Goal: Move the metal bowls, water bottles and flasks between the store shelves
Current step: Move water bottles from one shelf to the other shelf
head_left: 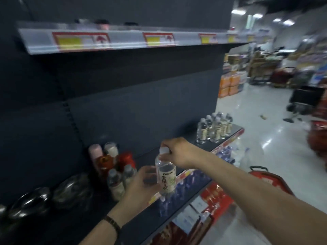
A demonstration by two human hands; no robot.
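Above shelf (208, 147), both hands grip bottle (166, 177).

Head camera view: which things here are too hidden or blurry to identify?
- Top shelf items, head view: only tops show above the price rail, blurred.
- Metal bowls, head view: motion blur; leftmost cut by the left edge.
- Water bottle label, head view: left hand covers its side; print too small.
- Aisle goods, head view: blurred, far off.

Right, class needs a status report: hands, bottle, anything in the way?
Right hand pinches water bottle cap. Left hand cups its body. Nearby flasks crowd shelf behind.
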